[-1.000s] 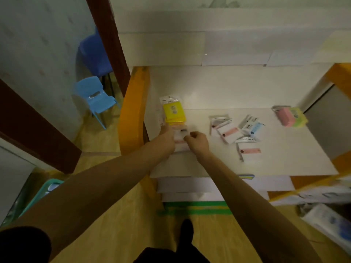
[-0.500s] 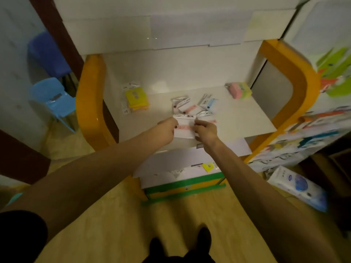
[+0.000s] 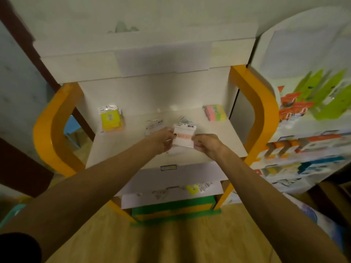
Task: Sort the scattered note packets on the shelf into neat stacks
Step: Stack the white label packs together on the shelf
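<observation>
A clear note packet with a pink band (image 3: 183,137) is lifted above the middle of the white shelf (image 3: 224,137). My left hand (image 3: 163,138) pinches its left edge and my right hand (image 3: 207,144) pinches its right edge. More clear packets (image 3: 153,124) lie partly hidden behind my hands. A yellow packet stack (image 3: 111,120) sits at the shelf's back left. A pink and yellow-green stack (image 3: 215,112) sits at the back right.
Orange curved side frames (image 3: 51,130) bound the shelf left and right. A lower shelf (image 3: 171,190) holds a yellow tag and papers. A display rack of coloured goods (image 3: 311,118) stands to the right. Wooden floor lies below.
The view has swung right and closer to the shelf. Both hands have carried the packet from the shelf's left toward its middle and raised it.
</observation>
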